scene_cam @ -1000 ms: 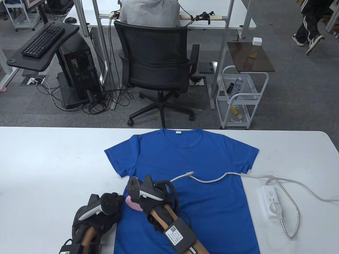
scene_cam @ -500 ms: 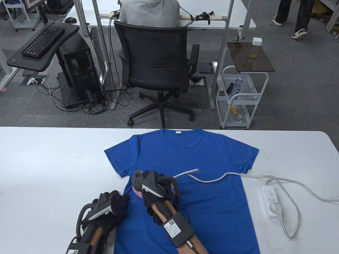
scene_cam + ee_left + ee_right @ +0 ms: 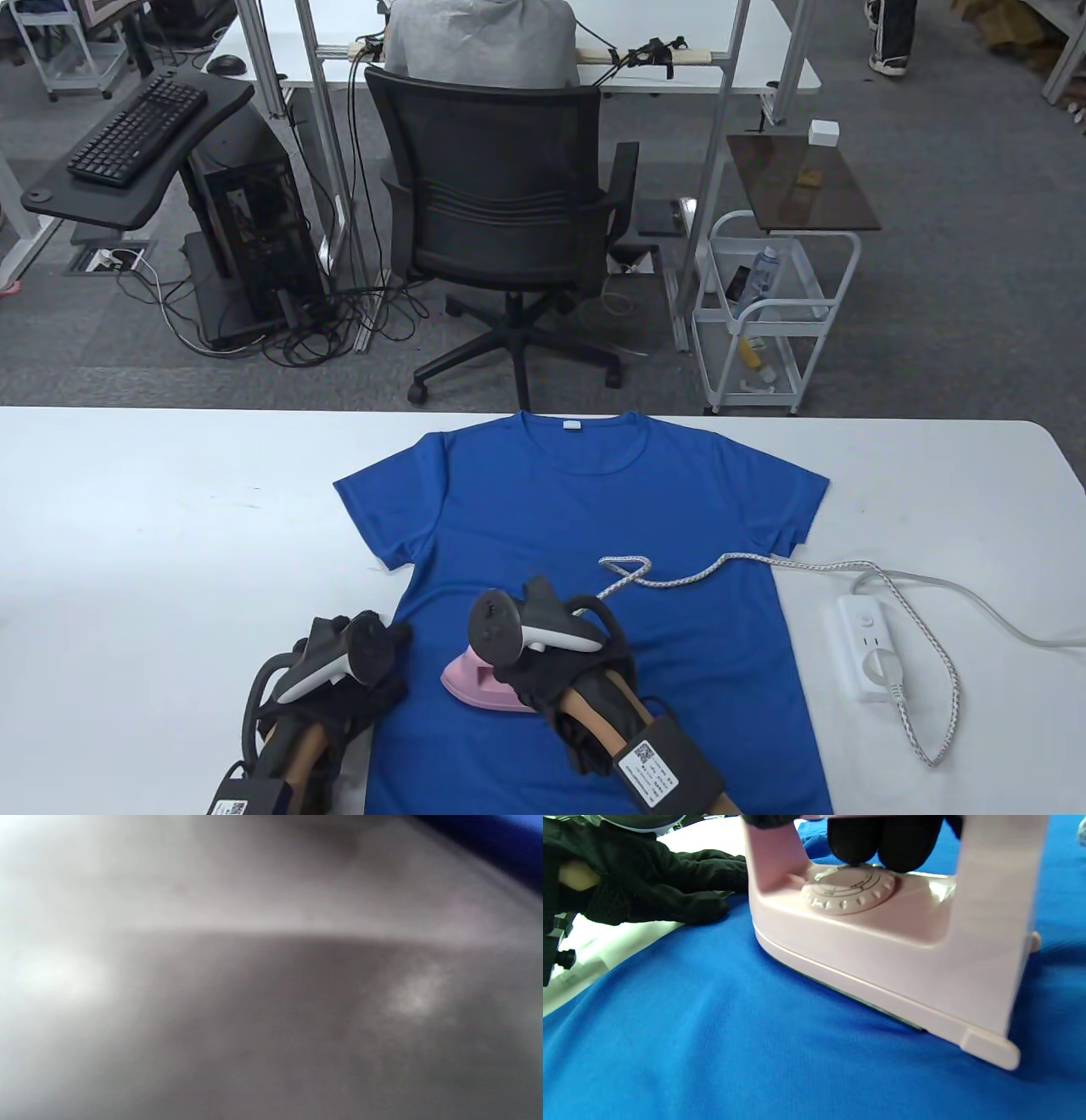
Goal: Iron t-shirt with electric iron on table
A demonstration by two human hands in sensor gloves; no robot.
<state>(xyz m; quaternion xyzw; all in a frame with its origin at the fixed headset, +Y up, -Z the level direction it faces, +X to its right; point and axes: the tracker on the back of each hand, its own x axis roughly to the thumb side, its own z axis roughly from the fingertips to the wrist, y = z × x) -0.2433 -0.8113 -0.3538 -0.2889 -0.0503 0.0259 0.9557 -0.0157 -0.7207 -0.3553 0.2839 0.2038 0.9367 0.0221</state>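
A blue t-shirt (image 3: 594, 509) lies flat on the white table (image 3: 153, 526), collar at the far side. My right hand (image 3: 551, 671) grips the handle of a pink electric iron (image 3: 479, 683), which sits flat on the shirt's lower left part. In the right wrist view my fingers (image 3: 882, 840) wrap the handle above the iron's dial (image 3: 848, 889) and the iron (image 3: 882, 955) rests on the shirt (image 3: 712, 1052). My left hand (image 3: 356, 679) lies flat at the shirt's left hem, and its fingers (image 3: 683, 899) rest on the fabric edge. The left wrist view is a grey blur.
The iron's braided cord (image 3: 679, 577) loops across the shirt to a white power strip (image 3: 870, 649) at the right. A black office chair (image 3: 501, 212) and a white trolley (image 3: 772, 314) stand beyond the table's far edge.
My right hand has slid the iron toward the near right across the shirt's lower part. The cord has bunched into a loop. My left hand has stayed at the left hem.
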